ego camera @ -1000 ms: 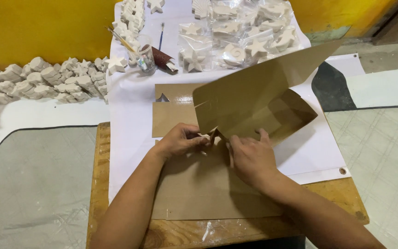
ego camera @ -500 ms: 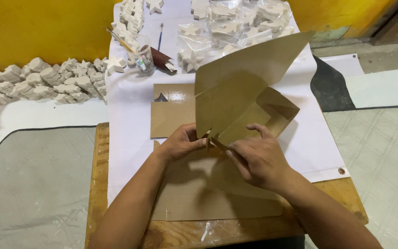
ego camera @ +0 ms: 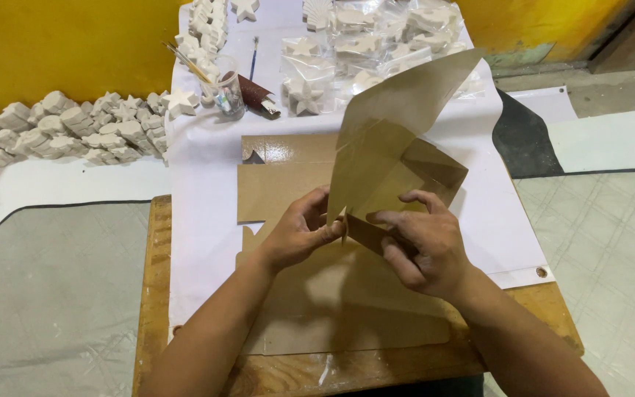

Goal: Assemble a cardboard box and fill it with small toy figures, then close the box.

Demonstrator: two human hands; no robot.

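Box: a half-folded brown cardboard box [ego camera: 398, 158] stands tilted over the middle of the bench [ego camera: 157, 294], its long flap rising toward the far right corner.
Where it lies: directly ahead of both hands, its lower corner between them; both are equally near.
Left hand: the left hand [ego camera: 299, 231] is closed in a pinch on the box's lower left edge, thumb toward the fold.
Right hand: the right hand [ego camera: 424, 246] is partly curled, fingers [ego camera: 398, 218] pressing a small lower flap, gripping it from the right.
Beneath: flat cardboard sheets [ego camera: 281, 184] lie on white paper [ego camera: 200, 191], touching the box's base.
Far edge: a clear cup of brushes [ego camera: 225, 92] and bagged white plaster figures [ego camera: 376, 37]; more figures [ego camera: 53, 129] along the yellow wall, well apart.
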